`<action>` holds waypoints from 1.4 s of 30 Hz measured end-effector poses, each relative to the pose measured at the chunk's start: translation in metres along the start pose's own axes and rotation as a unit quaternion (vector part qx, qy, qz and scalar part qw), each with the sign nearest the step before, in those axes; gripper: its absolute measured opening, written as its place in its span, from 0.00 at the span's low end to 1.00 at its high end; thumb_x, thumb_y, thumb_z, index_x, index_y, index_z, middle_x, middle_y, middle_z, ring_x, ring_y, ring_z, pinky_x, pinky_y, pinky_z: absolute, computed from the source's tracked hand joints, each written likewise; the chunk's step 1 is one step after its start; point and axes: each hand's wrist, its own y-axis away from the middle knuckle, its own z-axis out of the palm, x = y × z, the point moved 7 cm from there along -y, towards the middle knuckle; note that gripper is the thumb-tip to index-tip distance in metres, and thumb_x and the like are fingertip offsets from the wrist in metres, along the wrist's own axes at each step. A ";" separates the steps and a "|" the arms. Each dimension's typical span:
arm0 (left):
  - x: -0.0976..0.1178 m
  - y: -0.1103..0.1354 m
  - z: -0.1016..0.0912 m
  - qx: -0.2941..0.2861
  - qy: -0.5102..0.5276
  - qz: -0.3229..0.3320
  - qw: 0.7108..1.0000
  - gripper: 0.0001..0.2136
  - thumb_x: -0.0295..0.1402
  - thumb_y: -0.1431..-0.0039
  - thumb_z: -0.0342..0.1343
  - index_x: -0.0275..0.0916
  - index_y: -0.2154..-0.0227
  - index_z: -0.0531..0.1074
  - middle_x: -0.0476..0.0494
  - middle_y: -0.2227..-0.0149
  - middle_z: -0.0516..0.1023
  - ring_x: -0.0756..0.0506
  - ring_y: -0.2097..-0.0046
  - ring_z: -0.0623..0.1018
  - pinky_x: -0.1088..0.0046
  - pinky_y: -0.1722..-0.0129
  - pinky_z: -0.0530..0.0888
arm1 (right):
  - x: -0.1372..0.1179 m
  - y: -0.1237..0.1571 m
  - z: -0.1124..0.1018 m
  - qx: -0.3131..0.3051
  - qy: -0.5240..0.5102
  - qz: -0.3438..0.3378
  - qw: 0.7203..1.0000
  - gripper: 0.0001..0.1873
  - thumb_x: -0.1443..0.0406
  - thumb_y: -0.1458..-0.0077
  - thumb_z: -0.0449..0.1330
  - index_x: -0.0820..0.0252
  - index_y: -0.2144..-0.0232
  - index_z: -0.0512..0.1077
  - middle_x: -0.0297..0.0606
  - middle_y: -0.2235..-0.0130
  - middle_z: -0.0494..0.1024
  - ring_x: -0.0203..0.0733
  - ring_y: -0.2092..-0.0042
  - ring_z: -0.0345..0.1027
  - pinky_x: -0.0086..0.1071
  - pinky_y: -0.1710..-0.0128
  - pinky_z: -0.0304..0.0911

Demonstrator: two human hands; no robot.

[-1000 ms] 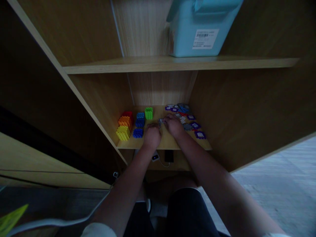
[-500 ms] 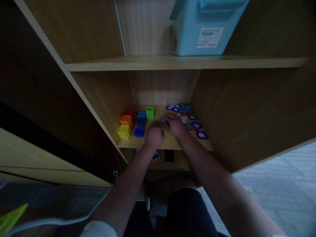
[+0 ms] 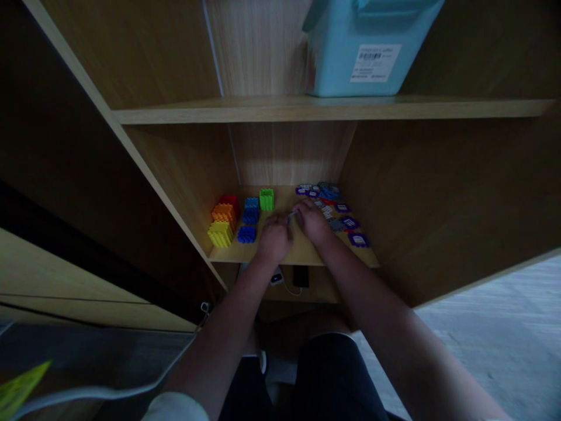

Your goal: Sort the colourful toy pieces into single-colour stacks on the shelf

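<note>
Over the middle of the lower shelf [image 3: 302,244], my left hand [image 3: 275,238] and my right hand [image 3: 311,221] nearly meet, fingers closed. Between their fingertips is a small greyish flat puzzle piece [image 3: 291,214], mostly hidden. Left of my hands stand ridged foam-like cubes: yellow [image 3: 220,234], orange [image 3: 224,214], red [image 3: 230,202], green [image 3: 266,199] and blue ones [image 3: 246,234]. Loose flat pieces, purple [image 3: 358,240], grey [image 3: 336,225] and red, lie to the right of my right hand.
Above my hands runs an upper shelf board [image 3: 263,111] bearing a light blue bin [image 3: 337,64] with a label. Cabinet walls close in both sides. Below the lower shelf lie a dark flat box [image 3: 300,276] and a white cable. My knees are under it.
The small piece between my fingertips has turned and now shows a thin, pale edge. My right fingers have shifted slightly; the cubes and loose pieces stay where they were.
</note>
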 end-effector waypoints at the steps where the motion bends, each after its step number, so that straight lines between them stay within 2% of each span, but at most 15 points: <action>1: -0.001 0.000 -0.002 0.018 0.009 -0.004 1.000 0.14 0.23 0.35 0.54 0.33 0.48 0.76 0.32 0.51 0.81 0.35 0.47 0.79 0.55 0.41 0.77 | 0.000 0.000 0.000 0.005 -0.017 -0.004 1.000 0.14 0.69 0.29 0.52 0.58 0.56 0.79 0.48 0.52 0.77 0.51 0.51 0.73 0.44 0.46 0.72; 4: -0.003 0.001 -0.004 0.044 0.027 -0.013 0.999 0.14 0.25 0.34 0.55 0.34 0.47 0.75 0.31 0.49 0.80 0.34 0.46 0.79 0.53 0.41 0.77 | -0.003 0.000 -0.003 0.016 -0.046 -0.017 0.999 0.14 0.69 0.29 0.52 0.58 0.56 0.78 0.48 0.52 0.77 0.50 0.52 0.74 0.43 0.48 0.73; 10: -0.003 -0.001 0.003 0.002 0.016 -0.004 1.000 0.09 0.25 0.33 0.55 0.35 0.54 0.78 0.32 0.54 0.82 0.35 0.50 0.80 0.54 0.44 0.79 | -0.009 0.001 -0.006 0.029 -0.066 -0.034 0.997 0.14 0.72 0.33 0.53 0.57 0.55 0.77 0.46 0.52 0.76 0.50 0.50 0.74 0.43 0.46 0.73; 14: 0.001 -0.001 0.007 -0.020 0.009 0.018 1.000 0.09 0.25 0.33 0.54 0.34 0.55 0.79 0.32 0.55 0.83 0.35 0.51 0.81 0.54 0.44 0.79 | -0.011 0.003 -0.001 -0.008 -0.052 -0.053 0.997 0.19 0.75 0.38 0.54 0.57 0.51 0.78 0.47 0.49 0.77 0.50 0.47 0.73 0.44 0.43 0.71; 18: 0.002 -0.001 0.006 -0.021 0.023 0.025 0.999 0.10 0.23 0.34 0.54 0.34 0.55 0.79 0.31 0.54 0.83 0.35 0.50 0.81 0.55 0.43 0.79 | -0.012 0.005 0.008 -0.052 0.029 -0.053 0.997 0.16 0.69 0.34 0.58 0.56 0.48 0.80 0.47 0.48 0.81 0.54 0.44 0.72 0.49 0.38 0.66; 22: 0.001 -0.001 0.004 -0.021 0.029 0.010 0.999 0.10 0.23 0.33 0.54 0.35 0.56 0.80 0.32 0.55 0.83 0.36 0.50 0.82 0.55 0.44 0.80 | -0.012 0.006 0.013 -0.087 0.057 -0.038 0.994 0.13 0.65 0.34 0.61 0.56 0.49 0.81 0.46 0.50 0.83 0.54 0.47 0.73 0.47 0.42 0.67; 26: 0.001 -0.001 0.003 -0.030 0.015 0.001 0.999 0.10 0.25 0.32 0.53 0.35 0.58 0.81 0.33 0.56 0.83 0.37 0.52 0.82 0.57 0.47 0.80 | -0.010 0.005 0.009 -0.081 0.042 -0.021 0.996 0.07 0.64 0.36 0.64 0.56 0.57 0.80 0.45 0.55 0.83 0.53 0.50 0.74 0.45 0.45 0.68; 30: 0.002 0.000 0.000 -0.025 -0.005 0.007 1.000 0.11 0.27 0.31 0.54 0.36 0.58 0.83 0.34 0.55 0.83 0.37 0.51 0.81 0.56 0.44 0.78 | -0.012 0.004 0.004 -0.066 0.042 -0.029 0.997 0.03 0.64 0.39 0.66 0.54 0.62 0.79 0.44 0.58 0.83 0.54 0.50 0.73 0.47 0.43 0.65; 34: 0.002 0.000 -0.001 -0.030 -0.025 0.004 0.999 0.11 0.29 0.30 0.55 0.36 0.59 0.84 0.34 0.57 0.83 0.37 0.52 0.81 0.57 0.45 0.78 | -0.008 0.003 0.005 -0.064 0.027 -0.016 0.997 0.02 0.63 0.39 0.66 0.53 0.62 0.78 0.41 0.60 0.83 0.52 0.54 0.74 0.47 0.42 0.65; 38: 0.003 0.000 0.000 -0.034 -0.031 0.001 0.999 0.10 0.28 0.31 0.54 0.35 0.59 0.82 0.34 0.56 0.82 0.36 0.52 0.81 0.57 0.45 0.78 | -0.003 0.003 0.006 -0.050 -0.006 -0.013 0.999 0.05 0.65 0.39 0.66 0.53 0.59 0.77 0.41 0.58 0.83 0.51 0.52 0.75 0.47 0.42 0.65; 42: -0.001 0.000 -0.005 0.009 0.017 -0.023 1.000 0.10 0.27 0.30 0.53 0.34 0.53 0.78 0.31 0.53 0.82 0.34 0.48 0.80 0.54 0.43 0.77 | -0.001 0.003 0.001 -0.028 -0.040 -0.004 0.999 0.11 0.65 0.40 0.66 0.54 0.54 0.75 0.42 0.55 0.82 0.51 0.52 0.75 0.45 0.46 0.69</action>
